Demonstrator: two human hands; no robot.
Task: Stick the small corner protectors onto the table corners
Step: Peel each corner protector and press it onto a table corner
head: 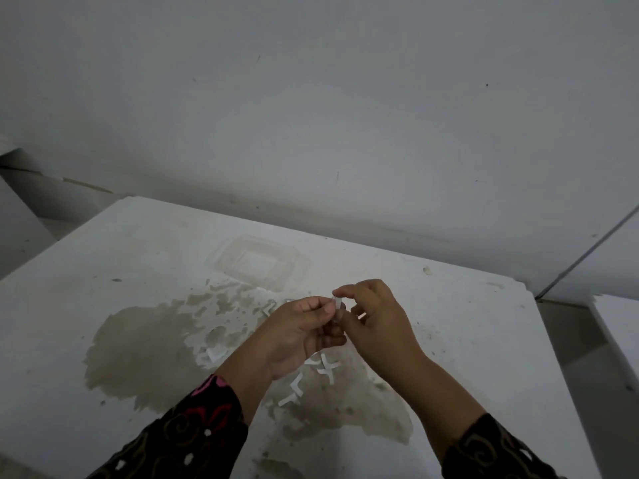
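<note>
Both hands meet above the middle of a stained white table (pixel 449 323). My left hand (pixel 297 333) and my right hand (pixel 377 323) pinch one small clear corner protector (pixel 337 303) between their fingertips. Several white backing strips (pixel 328 368) lie on the table just below the hands, more of them (pixel 292 392) nearer to me. The table's far left corner (pixel 133 198) and right corner (pixel 518 281) are in view, bare of any protector that I can make out.
A clear plastic tray (pixel 259 262) lies on the table beyond the hands. A large brownish stain (pixel 145 350) spreads over the table's middle. A grey wall stands close behind. Another white surface (pixel 619 326) sits at the right, across a gap.
</note>
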